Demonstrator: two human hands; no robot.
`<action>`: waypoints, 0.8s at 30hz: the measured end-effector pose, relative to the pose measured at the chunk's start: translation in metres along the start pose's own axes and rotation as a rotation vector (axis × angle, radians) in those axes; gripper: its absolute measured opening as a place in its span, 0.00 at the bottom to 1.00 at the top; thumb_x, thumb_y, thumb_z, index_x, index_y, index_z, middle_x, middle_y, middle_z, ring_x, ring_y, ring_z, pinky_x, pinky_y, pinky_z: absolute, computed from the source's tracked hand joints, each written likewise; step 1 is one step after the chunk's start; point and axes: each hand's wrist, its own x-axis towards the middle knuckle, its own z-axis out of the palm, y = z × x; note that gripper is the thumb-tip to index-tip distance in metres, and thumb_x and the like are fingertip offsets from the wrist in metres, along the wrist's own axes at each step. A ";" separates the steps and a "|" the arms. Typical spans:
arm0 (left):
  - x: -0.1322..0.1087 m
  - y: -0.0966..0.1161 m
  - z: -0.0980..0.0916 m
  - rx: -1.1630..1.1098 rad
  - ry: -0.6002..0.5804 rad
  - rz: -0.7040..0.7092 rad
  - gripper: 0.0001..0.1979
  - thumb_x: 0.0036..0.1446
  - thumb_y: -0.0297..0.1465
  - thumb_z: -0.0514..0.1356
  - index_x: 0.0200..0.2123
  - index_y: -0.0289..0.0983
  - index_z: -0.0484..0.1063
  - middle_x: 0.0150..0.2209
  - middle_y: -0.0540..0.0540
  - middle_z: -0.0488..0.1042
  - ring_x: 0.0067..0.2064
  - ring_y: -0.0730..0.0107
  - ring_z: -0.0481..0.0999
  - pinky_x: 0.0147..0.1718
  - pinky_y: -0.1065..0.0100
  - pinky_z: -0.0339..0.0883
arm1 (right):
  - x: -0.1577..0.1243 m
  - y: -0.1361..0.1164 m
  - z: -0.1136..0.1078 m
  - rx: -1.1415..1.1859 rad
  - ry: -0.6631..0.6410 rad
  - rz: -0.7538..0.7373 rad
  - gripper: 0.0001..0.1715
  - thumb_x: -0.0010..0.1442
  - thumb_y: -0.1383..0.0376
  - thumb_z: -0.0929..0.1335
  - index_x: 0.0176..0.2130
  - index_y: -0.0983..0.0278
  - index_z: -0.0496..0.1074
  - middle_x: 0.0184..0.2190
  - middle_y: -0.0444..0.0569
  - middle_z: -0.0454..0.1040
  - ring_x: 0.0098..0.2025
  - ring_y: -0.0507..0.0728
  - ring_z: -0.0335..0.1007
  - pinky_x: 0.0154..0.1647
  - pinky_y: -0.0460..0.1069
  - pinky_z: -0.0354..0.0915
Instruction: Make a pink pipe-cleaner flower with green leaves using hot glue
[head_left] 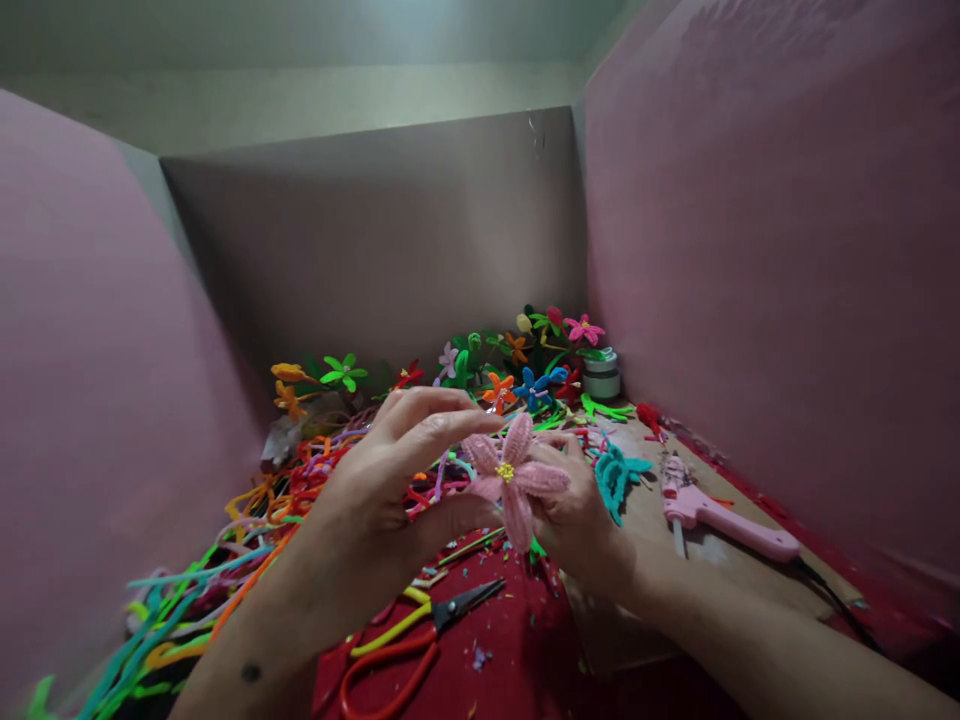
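A pink pipe-cleaner flower [517,480] with a yellow centre faces me in the middle of the view. My right hand [581,510] is closed behind its right petals, holding the flower from the back; the stem and most of those fingers are hidden. My left hand [405,470] is at the flower's left side. Its thumb and forefinger are spread apart, their tips close to or touching the left petals. Below the hands, orange-and-yellow-handled scissors [442,615] lie with their dark blades pointing right.
Loose coloured pipe cleaners [277,500] pile up at left. Finished flowers [532,385] stand along the back, near a white-and-grey tub [601,374]. A pink glue gun [720,520] with a cord lies on cardboard [645,460] at right. Pink panels [772,300] wall the sides.
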 end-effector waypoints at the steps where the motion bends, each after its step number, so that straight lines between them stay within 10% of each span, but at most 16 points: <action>1: 0.001 -0.002 0.000 -0.012 -0.037 0.000 0.21 0.51 0.33 0.60 0.49 0.46 0.63 0.50 0.46 0.64 0.51 0.63 0.63 0.48 0.62 0.62 | 0.000 0.000 -0.001 0.008 -0.002 0.007 0.08 0.52 0.73 0.64 0.25 0.62 0.67 0.31 0.46 0.74 0.34 0.55 0.66 0.40 0.53 0.54; 17: 0.005 -0.023 0.021 -0.077 -0.078 -0.023 0.33 0.46 0.38 0.63 0.56 0.45 0.56 0.54 0.42 0.61 0.56 0.57 0.58 0.53 0.52 0.56 | -0.001 -0.005 -0.003 0.200 -0.048 0.165 0.09 0.52 0.71 0.64 0.27 0.60 0.72 0.26 0.46 0.72 0.35 0.57 0.66 0.40 0.54 0.60; 24: 0.001 -0.030 0.013 -0.553 0.079 -0.213 0.26 0.54 0.38 0.56 0.57 0.43 0.55 0.52 0.41 0.65 0.51 0.60 0.66 0.47 0.60 0.63 | 0.005 -0.005 -0.002 0.553 -0.042 0.480 0.10 0.52 0.68 0.66 0.20 0.63 0.69 0.20 0.43 0.65 0.27 0.53 0.60 0.31 0.50 0.60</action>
